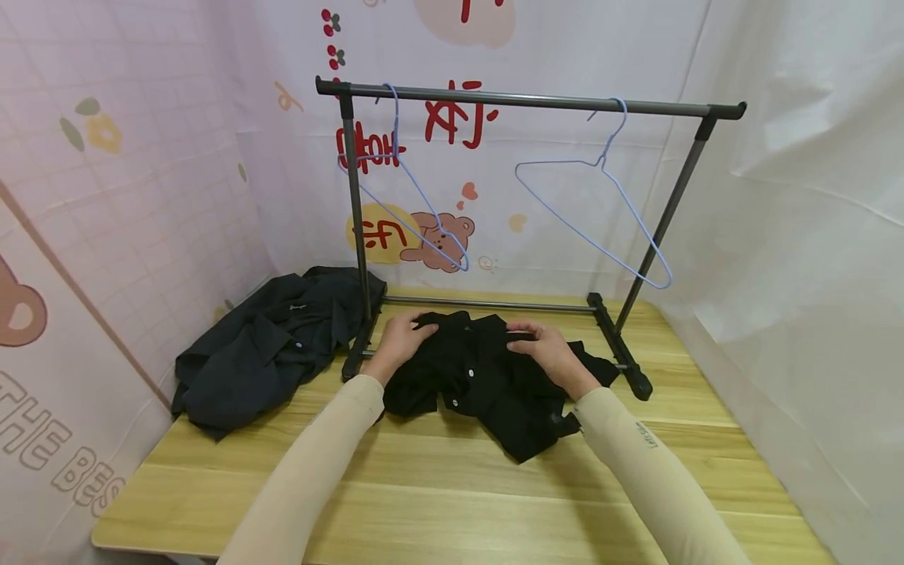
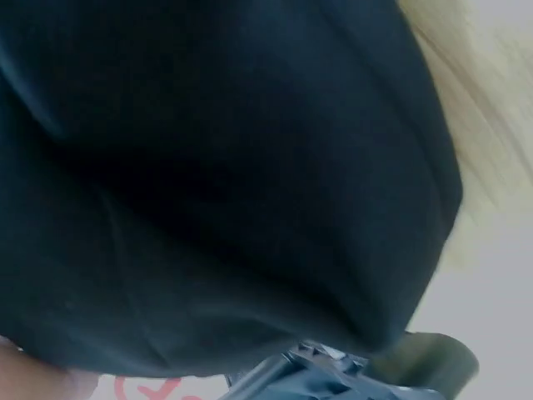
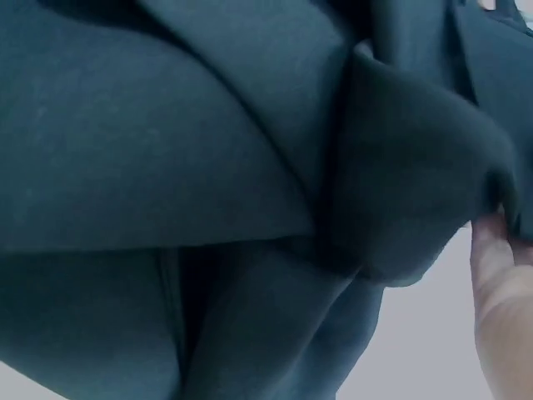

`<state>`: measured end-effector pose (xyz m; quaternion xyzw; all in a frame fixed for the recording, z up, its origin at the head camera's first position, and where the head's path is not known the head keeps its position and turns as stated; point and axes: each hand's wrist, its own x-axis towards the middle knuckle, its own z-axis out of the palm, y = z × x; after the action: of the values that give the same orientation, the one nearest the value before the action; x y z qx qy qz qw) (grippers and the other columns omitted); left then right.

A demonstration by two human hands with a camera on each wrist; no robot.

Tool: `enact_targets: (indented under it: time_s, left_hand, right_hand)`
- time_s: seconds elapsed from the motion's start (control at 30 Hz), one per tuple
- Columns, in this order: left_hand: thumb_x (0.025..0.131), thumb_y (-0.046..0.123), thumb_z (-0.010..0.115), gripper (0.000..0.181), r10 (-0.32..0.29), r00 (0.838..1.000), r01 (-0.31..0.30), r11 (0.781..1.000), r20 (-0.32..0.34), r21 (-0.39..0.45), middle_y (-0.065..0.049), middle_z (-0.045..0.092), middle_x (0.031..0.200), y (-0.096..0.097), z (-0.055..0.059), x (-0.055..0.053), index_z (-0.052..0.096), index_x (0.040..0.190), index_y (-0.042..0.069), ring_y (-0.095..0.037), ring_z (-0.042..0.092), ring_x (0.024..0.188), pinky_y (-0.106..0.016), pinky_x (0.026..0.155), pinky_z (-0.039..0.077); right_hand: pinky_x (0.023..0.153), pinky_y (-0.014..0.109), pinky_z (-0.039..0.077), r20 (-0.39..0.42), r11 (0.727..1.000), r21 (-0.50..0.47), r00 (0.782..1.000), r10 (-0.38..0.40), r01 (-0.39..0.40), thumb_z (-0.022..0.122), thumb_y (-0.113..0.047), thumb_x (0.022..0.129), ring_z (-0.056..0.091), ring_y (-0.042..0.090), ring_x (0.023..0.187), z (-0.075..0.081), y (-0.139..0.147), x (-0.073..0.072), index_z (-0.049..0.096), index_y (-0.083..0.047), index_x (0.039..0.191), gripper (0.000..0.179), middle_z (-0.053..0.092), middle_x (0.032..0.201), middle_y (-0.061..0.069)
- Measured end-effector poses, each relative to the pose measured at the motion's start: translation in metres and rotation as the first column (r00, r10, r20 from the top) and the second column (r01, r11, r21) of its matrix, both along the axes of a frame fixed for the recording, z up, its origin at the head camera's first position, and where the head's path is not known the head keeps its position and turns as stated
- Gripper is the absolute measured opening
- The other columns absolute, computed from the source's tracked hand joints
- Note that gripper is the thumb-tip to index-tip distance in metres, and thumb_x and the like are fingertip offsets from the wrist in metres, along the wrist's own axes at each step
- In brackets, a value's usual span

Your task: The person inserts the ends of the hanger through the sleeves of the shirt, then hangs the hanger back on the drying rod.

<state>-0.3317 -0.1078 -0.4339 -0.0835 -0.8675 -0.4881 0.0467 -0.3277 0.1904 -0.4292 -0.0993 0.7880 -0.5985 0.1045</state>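
A black buttoned shirt [image 1: 494, 384] is bunched up over the wooden table, its collar toward the back and pale buttons down the front. My left hand [image 1: 404, 339] pinches the shirt's upper left part. On the other side my right hand [image 1: 547, 351] grips its upper right part with thumb and fingers. Dark cloth [image 2: 233, 183] fills most of the left wrist view, where only a bit of the left hand [image 2: 42, 379] shows. In the right wrist view the right hand [image 3: 504, 292] holds an edge of the folded shirt [image 3: 400, 175].
A metal clothes rack [image 1: 494, 98] stands on the table [image 1: 424, 486] behind the shirt. From its bar hang two blue wire hangers, one at left [image 1: 424, 198] and one at right [image 1: 625, 188]. A second dark shirt [image 1: 243, 377] lies heaped at the left, against the rack's foot.
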Motion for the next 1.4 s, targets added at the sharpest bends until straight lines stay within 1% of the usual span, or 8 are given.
enact_targets:
  time_s: [0.27, 0.5, 0.7, 0.8, 0.9, 1.1, 1.3, 1.4]
  left_hand:
    - [0.097, 0.028, 0.067, 0.030, 0.069, 0.996, -0.066, 0.996, -0.063, 0.055, -0.011, 0.068, 0.117, 0.008, 0.002, -0.001, 0.069, 0.119, 0.008, -0.029, 0.061, 0.109, -0.045, 0.094, 0.048]
    - [0.092, 0.033, 0.073, 0.054, -0.074, 0.993, 0.089, 0.981, 0.091, -0.172, -0.014, 0.063, 0.124, -0.005, -0.005, 0.005, 0.059, 0.136, 0.005, -0.031, 0.059, 0.113, -0.047, 0.094, 0.048]
    - [0.091, 0.033, 0.074, 0.050, -0.125, 0.974, 0.187, 0.918, 0.191, -0.351, -0.012, 0.061, 0.132, -0.038, -0.016, 0.018, 0.063, 0.132, 0.006, -0.032, 0.056, 0.122, -0.048, 0.100, 0.045]
    - [0.096, 0.024, 0.067, 0.037, -0.087, 0.984, 0.126, 0.957, 0.156, -0.261, -0.014, 0.062, 0.130, -0.054, -0.018, 0.022, 0.066, 0.128, 0.004, -0.034, 0.056, 0.121, -0.051, 0.103, 0.041]
    - [0.102, 0.021, 0.058, 0.025, -0.023, 0.984, 0.019, 1.000, 0.175, 0.023, -0.015, 0.062, 0.119, -0.065, -0.014, 0.021, 0.064, 0.117, 0.001, -0.034, 0.054, 0.116, -0.050, 0.102, 0.039]
    - [0.106, 0.027, 0.050, 0.032, 0.047, 0.980, -0.108, 0.941, 0.192, 0.322, -0.015, 0.047, 0.139, -0.078, 0.021, 0.012, 0.055, 0.127, 0.003, -0.033, 0.038, 0.133, -0.052, 0.112, 0.027]
    - [0.103, 0.026, 0.056, 0.032, 0.051, 0.998, -0.051, 0.999, 0.039, 0.009, -0.017, 0.059, 0.127, -0.088, 0.040, 0.006, 0.061, 0.124, 0.002, -0.035, 0.052, 0.115, -0.051, 0.098, 0.041]
    - [0.100, 0.024, 0.061, 0.036, 0.025, 0.999, -0.011, 0.941, 0.037, -0.338, -0.020, 0.061, 0.125, -0.091, 0.030, 0.007, 0.062, 0.128, 0.001, -0.037, 0.057, 0.111, -0.052, 0.092, 0.045]
  right_hand:
    - [0.085, 0.038, 0.048, 0.143, 0.995, 0.098, 0.988, -0.049, 0.035, 0.072, -0.024, 0.094, 0.052, 0.014, 0.075, -0.006, -0.001, 0.001, 0.044, -0.006, 0.147, 0.062, 0.058, 0.126, 0.014]
    - [0.103, 0.052, 0.041, 0.012, 0.966, 0.157, 0.978, -0.208, 0.204, 0.070, -0.023, 0.094, 0.050, 0.039, 0.125, 0.000, 0.007, 0.000, 0.057, -0.004, 0.134, 0.046, 0.054, 0.137, 0.020]
    - [0.094, 0.048, 0.047, -0.039, 0.953, 0.123, 0.961, -0.273, 0.276, 0.072, -0.022, 0.094, 0.058, 0.033, 0.107, -0.007, 0.021, -0.004, 0.067, -0.004, 0.110, 0.025, 0.065, 0.112, 0.013]
    - [0.092, 0.046, 0.049, -0.068, 0.952, 0.112, 0.958, -0.279, 0.285, 0.072, -0.024, 0.093, 0.060, 0.031, 0.104, -0.011, 0.025, -0.005, 0.069, -0.005, 0.108, 0.024, 0.067, 0.108, 0.011]
    - [0.092, 0.046, 0.050, -0.088, 0.957, 0.102, 0.961, -0.262, 0.270, 0.072, -0.024, 0.093, 0.061, 0.031, 0.105, -0.012, 0.022, -0.004, 0.070, -0.007, 0.112, 0.025, 0.067, 0.112, 0.012]
    - [0.101, 0.051, 0.044, -0.095, 0.967, 0.118, 0.972, -0.214, 0.224, 0.072, -0.025, 0.094, 0.052, 0.037, 0.124, -0.006, 0.008, -0.006, 0.061, -0.007, 0.133, 0.045, 0.056, 0.135, 0.016]
    - [0.104, 0.052, 0.040, -0.081, 0.966, 0.137, 0.974, -0.211, 0.220, 0.071, -0.026, 0.094, 0.048, 0.039, 0.128, -0.003, 0.004, -0.005, 0.053, -0.004, 0.140, 0.053, 0.051, 0.141, 0.019]
    - [0.102, 0.051, 0.043, -0.056, 0.971, 0.147, 0.982, -0.179, 0.186, 0.070, -0.020, 0.095, 0.053, 0.037, 0.123, -0.005, 0.008, -0.005, 0.059, -0.005, 0.135, 0.044, 0.057, 0.134, 0.019]
